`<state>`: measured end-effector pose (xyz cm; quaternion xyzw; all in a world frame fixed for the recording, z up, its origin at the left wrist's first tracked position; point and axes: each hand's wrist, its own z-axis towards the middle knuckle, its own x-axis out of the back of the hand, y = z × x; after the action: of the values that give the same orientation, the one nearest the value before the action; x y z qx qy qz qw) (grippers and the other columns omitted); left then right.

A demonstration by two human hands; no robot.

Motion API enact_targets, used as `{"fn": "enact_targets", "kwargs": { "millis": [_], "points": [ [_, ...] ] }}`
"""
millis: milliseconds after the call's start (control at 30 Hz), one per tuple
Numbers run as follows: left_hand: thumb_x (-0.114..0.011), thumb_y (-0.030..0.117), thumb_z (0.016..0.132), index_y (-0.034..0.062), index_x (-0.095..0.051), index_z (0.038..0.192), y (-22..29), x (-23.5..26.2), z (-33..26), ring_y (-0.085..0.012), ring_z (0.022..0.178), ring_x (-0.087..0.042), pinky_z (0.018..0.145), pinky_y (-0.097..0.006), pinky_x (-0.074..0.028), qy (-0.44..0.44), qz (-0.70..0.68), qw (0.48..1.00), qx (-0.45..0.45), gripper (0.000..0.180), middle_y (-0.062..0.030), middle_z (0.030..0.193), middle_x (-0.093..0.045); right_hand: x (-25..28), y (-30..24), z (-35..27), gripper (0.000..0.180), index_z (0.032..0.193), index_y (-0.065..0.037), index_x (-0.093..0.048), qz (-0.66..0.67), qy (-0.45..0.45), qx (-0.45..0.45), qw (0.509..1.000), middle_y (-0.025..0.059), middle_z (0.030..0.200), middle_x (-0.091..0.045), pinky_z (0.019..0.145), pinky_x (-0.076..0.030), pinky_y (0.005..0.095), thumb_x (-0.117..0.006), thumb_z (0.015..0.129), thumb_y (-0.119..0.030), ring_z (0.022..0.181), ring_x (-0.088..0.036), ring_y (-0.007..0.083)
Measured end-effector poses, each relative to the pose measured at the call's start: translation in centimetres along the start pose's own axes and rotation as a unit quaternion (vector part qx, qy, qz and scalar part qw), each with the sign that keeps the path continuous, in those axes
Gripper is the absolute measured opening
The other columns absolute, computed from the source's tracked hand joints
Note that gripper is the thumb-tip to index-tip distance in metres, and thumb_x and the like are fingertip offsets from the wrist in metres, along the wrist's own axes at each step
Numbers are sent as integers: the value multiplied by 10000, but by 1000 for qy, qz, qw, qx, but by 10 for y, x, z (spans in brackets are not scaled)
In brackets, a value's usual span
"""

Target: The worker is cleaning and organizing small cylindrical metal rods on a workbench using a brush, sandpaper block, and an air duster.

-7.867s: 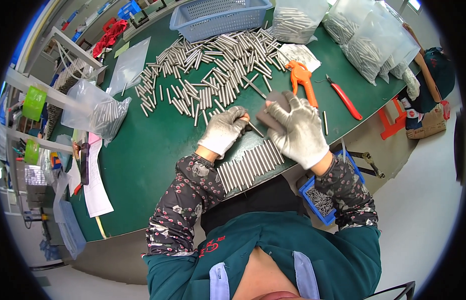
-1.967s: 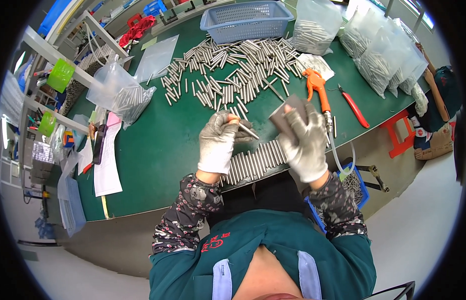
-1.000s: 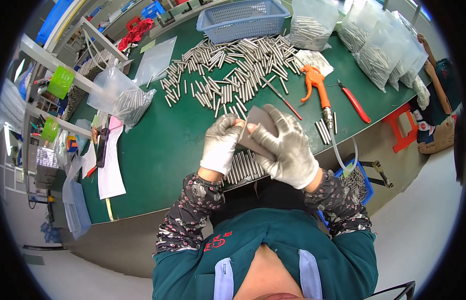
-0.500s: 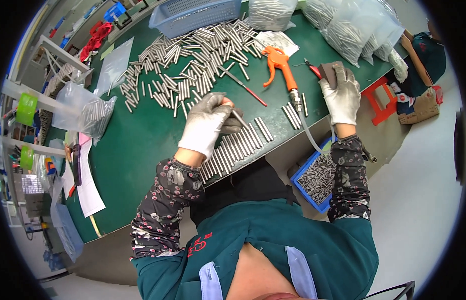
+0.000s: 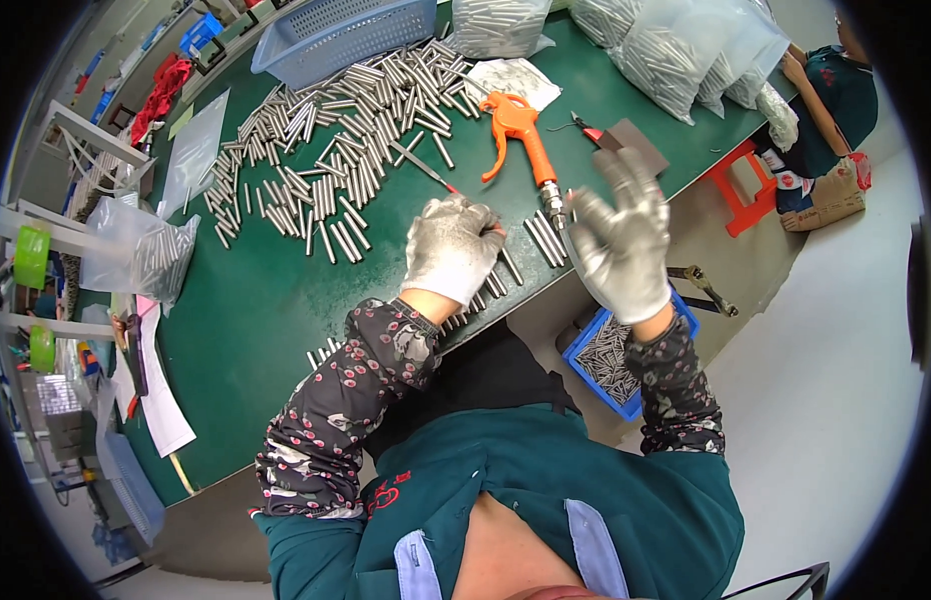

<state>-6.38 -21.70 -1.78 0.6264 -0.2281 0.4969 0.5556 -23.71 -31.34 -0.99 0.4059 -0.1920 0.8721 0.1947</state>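
Observation:
My left hand [image 5: 452,250], in a white glove with grey palm coating, is closed over the right part of a row of steel pins [image 5: 495,284] at the table's front edge. Its curled fingers hide whatever they hold. A thin file [image 5: 422,165] runs up to the knuckles, its red handle mostly covered by the hand. My right hand [image 5: 626,238], gloved alike, is raised with fingers spread, slightly blurred and holding nothing. Left of it are an orange air blow gun [image 5: 521,135] and a few separate pins [image 5: 543,240]. A brown block [image 5: 638,143] lies beyond its fingertips.
A loose heap of pins [image 5: 361,130] covers the far table beside a blue basket [image 5: 346,40]. Bags of pins [image 5: 661,70] stand at the back right. Below the table edge sits a blue bin [image 5: 626,400] of small metal parts. Another person's arm [image 5: 821,105] is at the right.
My right hand has let go of the brown block and moved left and nearer, fingers spread. My left hand has moved right along the row, now covering the file's handle. The whole view has shifted.

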Motion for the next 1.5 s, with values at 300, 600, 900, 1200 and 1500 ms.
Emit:
{"fn": "enact_targets", "kwargs": {
  "millis": [300, 600, 900, 1200, 1500],
  "points": [
    [-659, 128, 696, 78, -636, 895, -33, 37, -37, -270, 875, -558, 795, -361, -463, 121, -13, 991, -57, 206, -87, 938, -596, -5, -29, -22, 351, 943, -82, -630, -14, -84, 32, 996, 120, 1243, -497, 979, -301, 485, -677, 648, -267, 1225, -368, 340],
    [-662, 57, 668, 43, -598, 901, -74, 69, -107, -271, 924, -539, 810, -365, -435, 174, -9, 985, -1, 242, -95, 971, -592, -1, -37, -24, 359, 934, -59, -634, -9, -112, 32, 993, 167, 1254, -482, 970, -295, 506, -669, 645, -268, 1218, -366, 372],
    [-612, -59, 661, 33, -556, 963, -103, 80, -158, -258, 917, -546, 792, -358, -453, 271, 68, 959, 42, 321, -93, 1001, -580, -26, -6, 29, 381, 1033, -69, -582, -38, -30, -91, 995, 149, 863, -610, 692, -475, 419, -587, 757, -331, 814, -600, 308],
    [-650, 1, 657, 39, -571, 964, -109, 77, -180, -265, 938, -542, 809, -363, -442, 287, 34, 954, 79, 319, -97, 1014, -585, -63, -4, 74, 388, 1094, -105, -533, -85, -227, -184, 953, 175, 890, -642, 733, -482, 450, -512, 748, -279, 855, -617, 344],
    [-702, 643, 476, 9, -450, 1221, -72, 69, -151, -351, 1252, -345, 1046, -507, -229, 36, 138, 990, 1, 1011, -155, 1290, -417, -24, 13, 55, 396, 1115, -28, -571, 275, -76, -266, 921, 71, 872, -623, 654, -466, 267, -559, 768, -219, 715, -596, 153]
  ]
}}
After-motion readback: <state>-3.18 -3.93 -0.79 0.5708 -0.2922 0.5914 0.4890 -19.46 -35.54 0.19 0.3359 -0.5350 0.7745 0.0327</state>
